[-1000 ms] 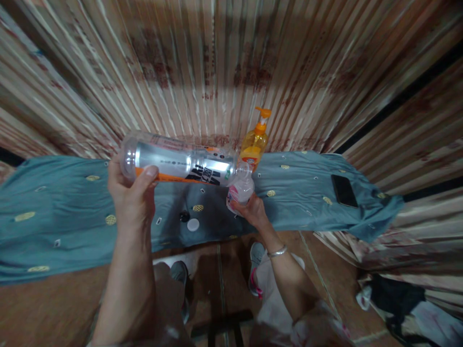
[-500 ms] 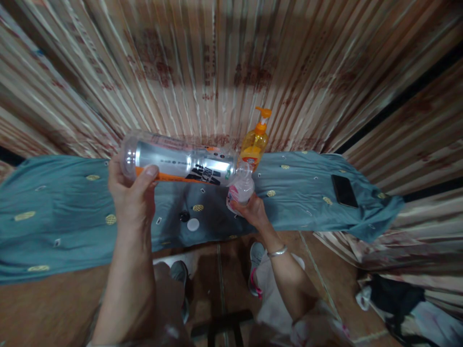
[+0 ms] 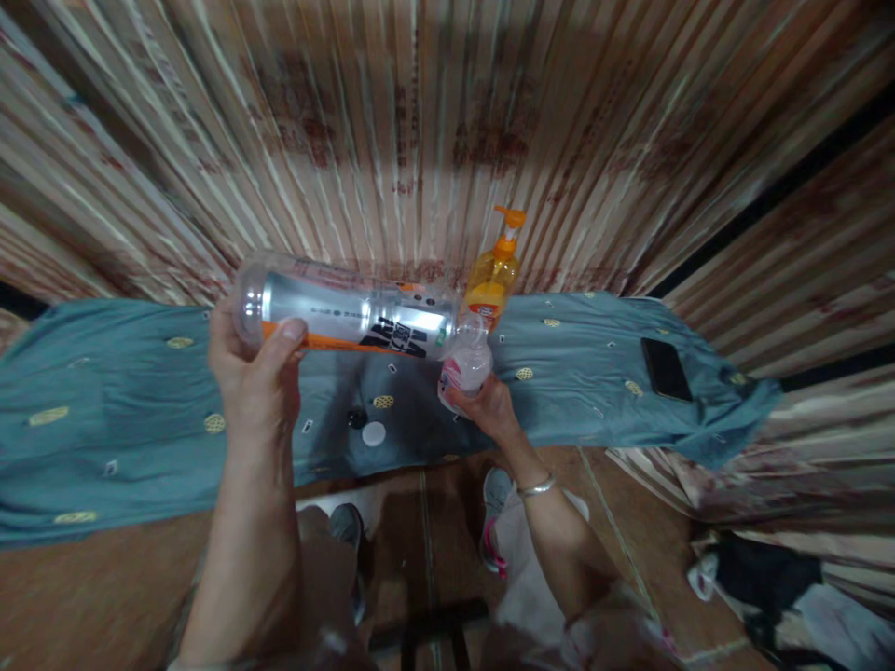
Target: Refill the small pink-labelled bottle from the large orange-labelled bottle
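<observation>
Gripping the big clear bottle (image 3: 350, 321) near its base in my left hand (image 3: 255, 387), I tip its mouth onto the small bottle (image 3: 465, 368) clasped upright in my right hand (image 3: 489, 410).

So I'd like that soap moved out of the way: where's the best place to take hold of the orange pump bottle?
Probably round the pump bottle's neck just under the pump head, coming from above. It stands upright, and the tilted large bottle hides its lower body from the front.
</observation>
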A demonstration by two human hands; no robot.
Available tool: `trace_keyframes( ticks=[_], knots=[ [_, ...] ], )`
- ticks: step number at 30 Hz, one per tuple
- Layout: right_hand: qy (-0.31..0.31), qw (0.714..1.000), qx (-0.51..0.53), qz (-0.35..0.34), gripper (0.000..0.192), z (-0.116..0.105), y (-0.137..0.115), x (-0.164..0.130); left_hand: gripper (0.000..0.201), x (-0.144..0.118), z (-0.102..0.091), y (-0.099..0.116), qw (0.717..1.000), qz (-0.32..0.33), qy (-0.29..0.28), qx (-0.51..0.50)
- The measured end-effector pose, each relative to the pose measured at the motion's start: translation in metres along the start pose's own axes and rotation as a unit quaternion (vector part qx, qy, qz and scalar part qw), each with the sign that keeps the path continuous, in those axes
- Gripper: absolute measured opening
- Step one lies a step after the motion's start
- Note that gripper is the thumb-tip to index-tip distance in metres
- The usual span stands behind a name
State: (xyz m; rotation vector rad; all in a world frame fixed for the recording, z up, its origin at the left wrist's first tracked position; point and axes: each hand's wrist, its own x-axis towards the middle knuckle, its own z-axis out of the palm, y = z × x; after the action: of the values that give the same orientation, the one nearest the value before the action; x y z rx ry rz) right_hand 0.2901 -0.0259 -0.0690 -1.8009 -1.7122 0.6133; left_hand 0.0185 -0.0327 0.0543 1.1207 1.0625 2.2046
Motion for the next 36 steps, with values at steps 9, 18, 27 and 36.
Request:
trace_keyframes(
  ticks=[9,18,27,36],
  knots=[
    [-0.003,1.000,-0.002,0.012,0.069,-0.0014,-0.0041,-0.0010,0.062,0.0001,0.0021,0.0002,1.000,0.007,0.008,-0.009],
    [0.008,1.000,0.005,0.000,0.066,0.0013,0.0015,-0.0001,0.065,0.0002,0.0020,0.0014,1.000,0.001,0.010,-0.016],
    [0.017,1.000,0.010,-0.004,0.067,0.0019,0.0005,-0.0005,0.062,-0.0004,0.0034,0.0020,1.000,0.014,0.011,-0.004],
    [0.006,1.000,-0.004,0.013,0.065,-0.0003,-0.0035,-0.0012,0.058,0.0000,0.0027,0.0003,1.000,0.023,0.009,-0.004]
  ],
)
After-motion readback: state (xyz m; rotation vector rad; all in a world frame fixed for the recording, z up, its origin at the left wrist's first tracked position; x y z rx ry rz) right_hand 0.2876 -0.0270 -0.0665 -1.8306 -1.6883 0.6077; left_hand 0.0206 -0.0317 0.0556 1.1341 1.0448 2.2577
